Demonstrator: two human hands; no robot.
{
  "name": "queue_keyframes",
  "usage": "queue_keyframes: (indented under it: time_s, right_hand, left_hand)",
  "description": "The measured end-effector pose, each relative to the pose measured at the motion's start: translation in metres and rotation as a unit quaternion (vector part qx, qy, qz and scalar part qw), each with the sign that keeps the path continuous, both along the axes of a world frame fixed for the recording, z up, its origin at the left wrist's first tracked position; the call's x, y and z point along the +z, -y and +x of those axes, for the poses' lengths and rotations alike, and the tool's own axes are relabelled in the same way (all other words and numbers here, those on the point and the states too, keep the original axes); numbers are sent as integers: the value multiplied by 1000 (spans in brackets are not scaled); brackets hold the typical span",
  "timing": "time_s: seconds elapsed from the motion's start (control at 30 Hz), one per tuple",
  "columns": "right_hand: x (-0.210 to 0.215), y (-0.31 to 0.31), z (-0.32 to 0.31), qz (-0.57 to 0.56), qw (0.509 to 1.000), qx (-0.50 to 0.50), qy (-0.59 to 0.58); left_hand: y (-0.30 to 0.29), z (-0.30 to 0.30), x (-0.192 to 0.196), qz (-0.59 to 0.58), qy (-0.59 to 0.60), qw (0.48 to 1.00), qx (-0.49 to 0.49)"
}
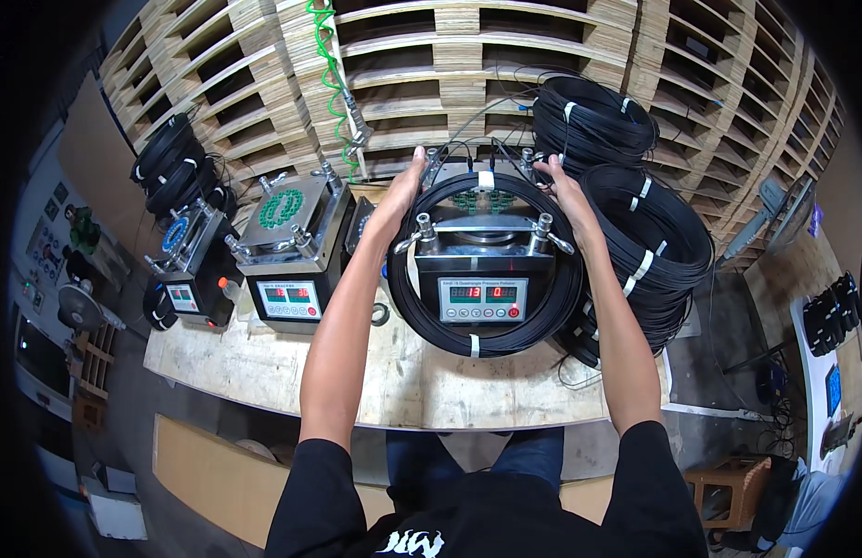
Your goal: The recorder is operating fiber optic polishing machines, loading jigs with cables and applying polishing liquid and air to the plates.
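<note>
In front of me on the bench stands a boxy polishing machine point(482, 251) with a lit red display and metal clamp posts. A large coil of black cable point(422, 312), tied with white bands, loops around its front and over its top. My left hand point(405, 197) reaches to the back left clamp post, its thumb pointing up. On the opposite side, my right hand point(570, 197) is at the back right post. Both hands look curled, but most fingers are hidden, as is whatever they grip. Thin cables run to the green-patterned plate point(482, 201) on top of the machine.
Two similar polishing machines point(287, 228) stand along the bench point(254, 358) to the left, with a small orange-capped bottle point(228, 288) between them. More black cable coils point(649, 251) are stacked at right. Wooden pallets point(487, 56) rise behind. A green spiral hose point(329, 74) hangs there.
</note>
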State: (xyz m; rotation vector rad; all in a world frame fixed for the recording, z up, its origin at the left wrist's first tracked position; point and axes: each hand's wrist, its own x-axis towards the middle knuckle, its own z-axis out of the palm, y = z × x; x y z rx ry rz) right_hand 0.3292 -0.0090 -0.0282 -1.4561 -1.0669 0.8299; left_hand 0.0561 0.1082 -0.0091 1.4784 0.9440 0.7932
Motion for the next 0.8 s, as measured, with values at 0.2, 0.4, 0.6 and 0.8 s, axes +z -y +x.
queue_keyframes:
  time_s: [0.2, 0.4, 0.6, 0.8]
  right_hand:
    - [10, 6, -13, -6, 1000, 6, -1]
    - [2, 0, -6, 9, 1000, 6, -7]
    - [2, 0, -7, 6, 1000, -8, 5]
    - [6, 4, -9, -3, 1000, -10, -3]
  left_hand:
    - [-1, -3, -2, 19, -8, 1000, 8]
    - [0, -1, 0, 44, -19, 999, 5]
    - [-6, -6, -5, 17, -37, 999, -8]
    - [1, -4, 0, 29, -25, 999, -11]
